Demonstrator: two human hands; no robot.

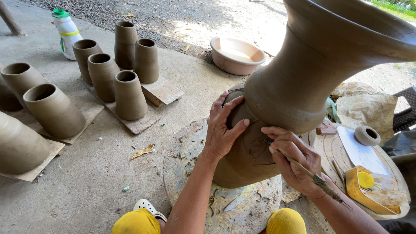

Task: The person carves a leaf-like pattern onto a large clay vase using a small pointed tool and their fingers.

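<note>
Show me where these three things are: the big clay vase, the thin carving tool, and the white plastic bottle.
big clay vase [299, 91], head view, on its wide middle band.
thin carving tool [318, 180], head view, on the shaft behind the right hand.
white plastic bottle [67, 34], head view, on its body below the green cap.

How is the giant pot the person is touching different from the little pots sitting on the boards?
The big vase stands on a round wheel, under the left hand and the right hand with its carving tool; the small pots stand untouched on wooden boards. The big vase flares wide at its rim; the small pots are plain cylinders. Both are brown clay.
</note>
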